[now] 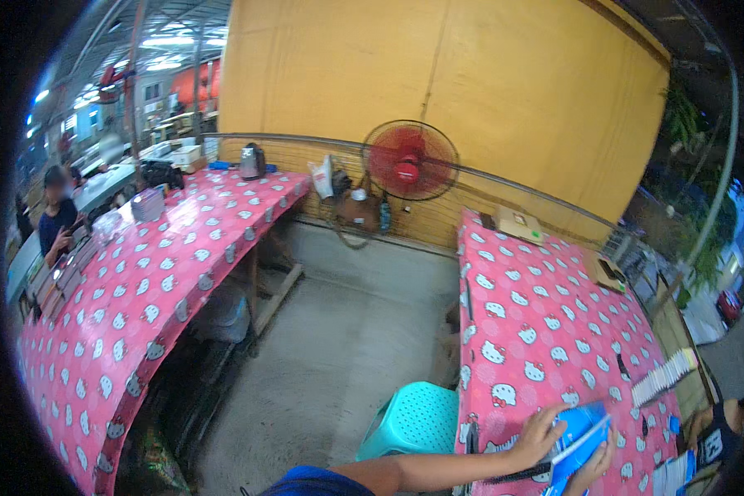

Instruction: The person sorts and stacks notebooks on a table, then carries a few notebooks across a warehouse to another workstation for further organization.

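Note:
Both my hands are at the near end of the right-hand table (pixel 554 331), which has a pink cat-patterned cover. Between them is a flat blue-and-white item (pixel 585 430) with pale edges, like a booklet or a thin stack of them. My left hand (pixel 541 435) is closed on its left side, fingers over the top. From the lower right, my right hand (pixel 592 471) grips the other side, its fingers partly hidden. A row of white-edged booklets (pixel 665 378) lies just beyond, and another blue-and-white stack (pixel 674 474) sits to the right.
A turquoise stool (pixel 413 420) stands against the right table. Across the grey floor (pixel 331 331) is another pink-covered table (pixel 165 281) with a kettle (pixel 252 161). A red fan (pixel 409 161) is by the yellow wall. People are at far left (pixel 58 211) and lower right (pixel 719 434).

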A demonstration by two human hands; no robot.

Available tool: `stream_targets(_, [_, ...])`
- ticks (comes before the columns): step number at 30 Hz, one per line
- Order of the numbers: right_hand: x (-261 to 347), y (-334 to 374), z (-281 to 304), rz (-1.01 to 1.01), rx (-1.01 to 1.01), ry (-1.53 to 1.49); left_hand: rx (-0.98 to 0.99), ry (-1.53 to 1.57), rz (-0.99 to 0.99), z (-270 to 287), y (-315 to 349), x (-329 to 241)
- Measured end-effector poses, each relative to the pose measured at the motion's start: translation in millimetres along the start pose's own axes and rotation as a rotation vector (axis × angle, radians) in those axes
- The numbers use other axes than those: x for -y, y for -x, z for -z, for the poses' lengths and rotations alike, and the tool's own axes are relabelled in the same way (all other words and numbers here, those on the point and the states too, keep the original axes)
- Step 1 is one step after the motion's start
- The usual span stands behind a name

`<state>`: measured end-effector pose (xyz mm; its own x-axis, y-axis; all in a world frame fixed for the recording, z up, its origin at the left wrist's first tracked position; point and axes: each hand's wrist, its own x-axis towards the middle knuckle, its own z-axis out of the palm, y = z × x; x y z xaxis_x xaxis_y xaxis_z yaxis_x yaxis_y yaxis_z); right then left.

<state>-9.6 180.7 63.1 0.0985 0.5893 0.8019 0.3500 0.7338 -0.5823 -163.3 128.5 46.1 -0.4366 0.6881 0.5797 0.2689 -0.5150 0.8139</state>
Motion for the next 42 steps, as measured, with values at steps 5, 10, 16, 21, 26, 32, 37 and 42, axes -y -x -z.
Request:
stream_targets(5, [-17.9,-8.4,-7.5,-0.075,0.13,-0.025,-0.005,0.286,0.202,9.9,-17.0,-10.1])
stream_targets(10, [-5.5,-26.7,-22.8,-0.32,0.087,-0.168,0.013,0.186,-0.046,15.7,-26.9,0.4])
stream_targets(16, [-72.1,-24.0,3.8,-0.391,0.025,-0.032,-0.03,0.142,0.1,-10.6,-16.9,11.2])
stream_targets(21, [-20.6,-19.9,0.7,-0.285,0.1,0.093,-0.073,0.328,0.187,-21.0,-13.7,41.2])
stream_targets(26, [16.8,-0.4,18.4,-0.165,0.214,0.233,-0.222,0.013,-0.025,-12.0,-23.9,-4.2])
stream_targets(32, [22.5,33.4,58.4,-0.1,0.349,0.383,-0.153,0.308,0.207,-0.9,-23.2,-11.4])
stream_targets(37, [12.2,70.9,111.0,-0.081,0.435,0.548,-0.156,0.288,0.152,30.5,5.6,23.8])
stream_targets(42, [25.4,118.3,160.2,-0.175,0.642,0.755,-0.002,0.079,0.199,59.1,63.5,58.0])
